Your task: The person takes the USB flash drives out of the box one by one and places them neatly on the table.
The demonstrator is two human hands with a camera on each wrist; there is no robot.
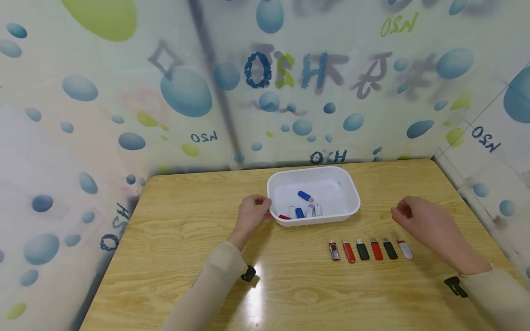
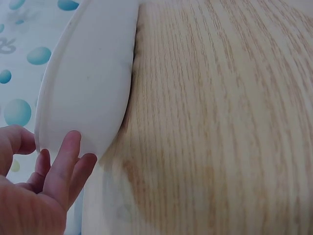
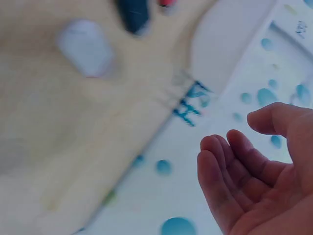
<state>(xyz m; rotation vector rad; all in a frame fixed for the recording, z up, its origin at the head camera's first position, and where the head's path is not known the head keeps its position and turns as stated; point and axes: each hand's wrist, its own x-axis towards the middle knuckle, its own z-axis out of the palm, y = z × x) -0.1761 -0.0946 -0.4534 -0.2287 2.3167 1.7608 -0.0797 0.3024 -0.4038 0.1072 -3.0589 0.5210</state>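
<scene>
My left hand (image 1: 251, 212) holds the near-left corner of a white plastic tray (image 1: 275, 188). In the left wrist view its thumb is at the rim and the fingers (image 2: 62, 166) rest against the outer wall. Inside the tray are a blue USB stick (image 1: 305, 196), a second blue one (image 1: 299, 213), a red one (image 1: 285, 217) and several pale ones (image 1: 309, 210). My right hand (image 1: 428, 225) hovers to the right of the tray, with fingers loosely bent and nothing between them. Nearest to it lies a white-and-red USB stick (image 1: 406, 249), the right end of a row.
Left of that stick the row continues with a black USB stick (image 1: 390, 248), a red one (image 1: 377, 249), another black one (image 1: 363, 250), a longer red one (image 1: 349, 252) and a swivel one (image 1: 334, 250). A patterned wall (image 1: 269, 133) borders the wooden table (image 1: 298, 294) behind.
</scene>
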